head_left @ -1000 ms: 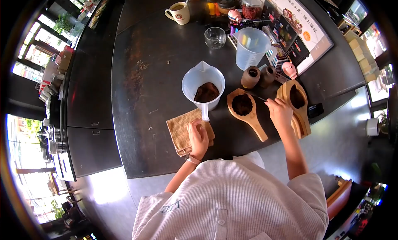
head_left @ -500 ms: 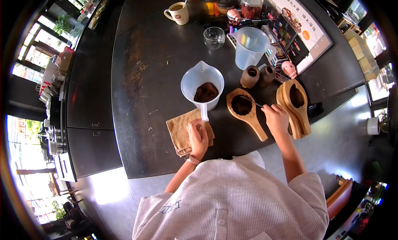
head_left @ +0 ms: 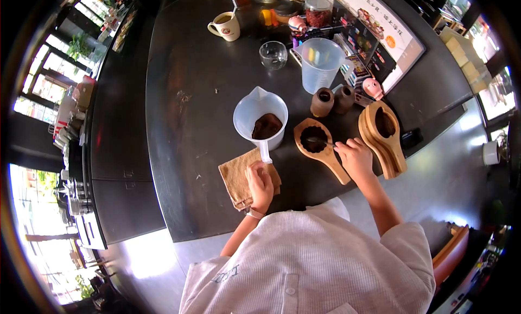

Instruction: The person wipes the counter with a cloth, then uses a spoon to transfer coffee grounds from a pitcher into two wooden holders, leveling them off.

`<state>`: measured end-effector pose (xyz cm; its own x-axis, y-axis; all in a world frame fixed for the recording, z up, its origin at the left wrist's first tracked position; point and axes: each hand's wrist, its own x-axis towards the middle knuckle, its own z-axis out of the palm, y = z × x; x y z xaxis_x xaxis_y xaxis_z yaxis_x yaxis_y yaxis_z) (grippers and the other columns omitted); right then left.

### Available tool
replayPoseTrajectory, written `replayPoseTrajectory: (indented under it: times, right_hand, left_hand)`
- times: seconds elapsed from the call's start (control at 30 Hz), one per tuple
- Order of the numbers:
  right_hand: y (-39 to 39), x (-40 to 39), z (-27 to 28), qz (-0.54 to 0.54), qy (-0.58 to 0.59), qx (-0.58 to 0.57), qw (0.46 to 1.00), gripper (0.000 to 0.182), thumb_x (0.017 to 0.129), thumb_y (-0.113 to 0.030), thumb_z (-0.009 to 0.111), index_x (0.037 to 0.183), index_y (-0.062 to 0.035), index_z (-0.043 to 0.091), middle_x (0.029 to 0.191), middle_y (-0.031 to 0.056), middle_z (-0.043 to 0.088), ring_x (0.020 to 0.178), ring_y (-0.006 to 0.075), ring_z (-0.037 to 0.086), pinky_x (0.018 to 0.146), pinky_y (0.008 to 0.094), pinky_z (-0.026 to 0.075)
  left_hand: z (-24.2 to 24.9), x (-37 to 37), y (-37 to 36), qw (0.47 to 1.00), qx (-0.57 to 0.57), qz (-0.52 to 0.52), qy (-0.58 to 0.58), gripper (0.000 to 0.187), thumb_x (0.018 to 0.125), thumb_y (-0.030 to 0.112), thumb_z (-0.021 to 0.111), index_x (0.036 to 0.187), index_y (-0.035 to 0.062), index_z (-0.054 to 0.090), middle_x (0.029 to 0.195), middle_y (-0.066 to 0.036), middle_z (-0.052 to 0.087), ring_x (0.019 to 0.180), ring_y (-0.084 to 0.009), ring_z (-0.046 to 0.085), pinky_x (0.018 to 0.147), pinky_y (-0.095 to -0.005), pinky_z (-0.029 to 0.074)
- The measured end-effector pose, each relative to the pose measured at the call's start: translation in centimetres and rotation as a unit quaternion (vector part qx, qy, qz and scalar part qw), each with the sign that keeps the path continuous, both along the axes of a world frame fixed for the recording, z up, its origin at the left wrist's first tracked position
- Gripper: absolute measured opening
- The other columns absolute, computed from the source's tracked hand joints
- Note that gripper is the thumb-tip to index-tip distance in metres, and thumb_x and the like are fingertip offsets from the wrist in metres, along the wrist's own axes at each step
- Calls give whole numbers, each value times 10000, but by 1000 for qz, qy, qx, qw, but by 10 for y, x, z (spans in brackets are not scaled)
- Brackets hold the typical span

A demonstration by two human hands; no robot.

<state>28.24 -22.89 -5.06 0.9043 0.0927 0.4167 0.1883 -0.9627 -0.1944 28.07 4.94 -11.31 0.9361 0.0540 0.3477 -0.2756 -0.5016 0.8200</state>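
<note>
My right hand (head_left: 355, 156) grips the thin handle of a small metal spoon (head_left: 329, 144). Its tip reaches into the scalloped hollow of a wooden mooncake mold (head_left: 332, 165), where dark filling lies. My left hand (head_left: 260, 182) rests with curled fingers over a folded brown cloth (head_left: 233, 178), its fingertips close to the handle of a translucent measuring jug (head_left: 245, 116). A lump of dark brown paste (head_left: 266, 126) sits in the bottom of that jug. Right of my right hand lie stacked wooden molds (head_left: 386, 154), the top one with a dark hollow.
Two small brown clay jars (head_left: 322, 102) stand behind the mold, with a second measuring jug (head_left: 320, 70) beyond. A glass bowl (head_left: 273, 55) and a mug (head_left: 227, 27) are farther back. A menu board (head_left: 380, 37) and pink pig figurine (head_left: 373, 88) flank the right side.
The view has shifted slightly. My right hand has moved a little toward the mold, and the spoon sits lower, across the hollow. My left hand stays by the jug handle.
</note>
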Motion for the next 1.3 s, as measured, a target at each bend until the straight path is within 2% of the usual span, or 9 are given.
replayPoseTrajectory:
  times: [0.17,0.77,0.87,0.97,1.17,1.3]
  right_hand:
    - [-3,-6,2,7,20,22,1000,69,760,-181,674,787,-119,659,651,28,490,662,215,518,553,340,445]
    - [-7,-11,6,17,19,50,998,71,762,-173,665,723,-120,638,635,27,520,641,220,535,534,334,445]
    - [-2,-5,10,0,19,33,999,139,772,-183,648,662,-122,588,625,13,513,666,194,551,545,325,473]
    - [-1,-2,1,32,36,8,999,148,777,-189,644,659,-122,585,632,11,521,667,196,555,538,329,474]
    - [1,4,15,-12,25,5,1000,142,785,-195,638,667,-124,602,632,13,531,668,198,559,546,330,477]
    - [3,5,2,30,28,0,999,152,783,-191,640,658,-112,603,625,17,529,668,198,560,544,323,477]
  left_hand:
    - [-3,0,1,1000,6,-1,-6,262,779,-68,481,1031,0,467,1005,-174,528,902,-338,475,829,-407,387]
    - [-6,0,2,1000,16,-1,0,292,742,-88,476,1021,-1,471,993,-169,517,889,-333,476,826,-405,389]
    - [-7,-1,1,1000,4,1,14,284,747,-83,479,1020,-2,471,993,-171,519,902,-337,479,839,-407,389]
    - [-4,-1,0,1000,6,1,10,278,752,-80,479,1019,-2,471,989,-174,520,909,-341,480,844,-409,388]
    - [-2,0,1,1000,20,0,-8,268,759,-79,476,1016,-3,469,992,-177,523,916,-345,481,846,-409,386]
    - [0,0,1,1000,14,-2,10,267,759,-79,474,1015,-2,468,992,-177,524,921,-348,480,846,-411,383]
